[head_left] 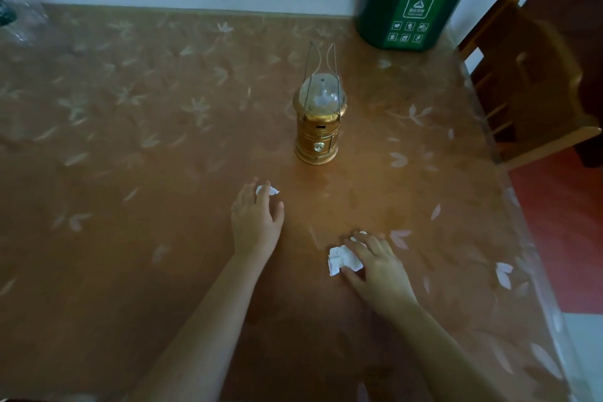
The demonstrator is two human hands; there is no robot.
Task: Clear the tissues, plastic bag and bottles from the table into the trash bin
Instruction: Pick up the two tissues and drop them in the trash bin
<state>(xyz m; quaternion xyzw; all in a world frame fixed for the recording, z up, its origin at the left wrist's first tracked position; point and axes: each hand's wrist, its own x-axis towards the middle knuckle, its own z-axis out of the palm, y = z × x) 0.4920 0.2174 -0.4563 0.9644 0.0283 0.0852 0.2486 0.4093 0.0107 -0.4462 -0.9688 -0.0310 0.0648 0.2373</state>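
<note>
The left hand (257, 219) is curling its fingers over a small tissue (268, 190) on the desk (146, 173), just in front of a gold lantern (319, 127) that is standing upright. The right hand (380, 268) is pinching a larger crumpled tissue (343, 259) between thumb and forefinger, nearer the person and still lying on the desk. The green trash bin (409, 15) with its black liner is sitting at the far right corner beside a wooden chair (525, 81), while a blurred clear bottle (19, 13) is lying at the far left edge.
</note>
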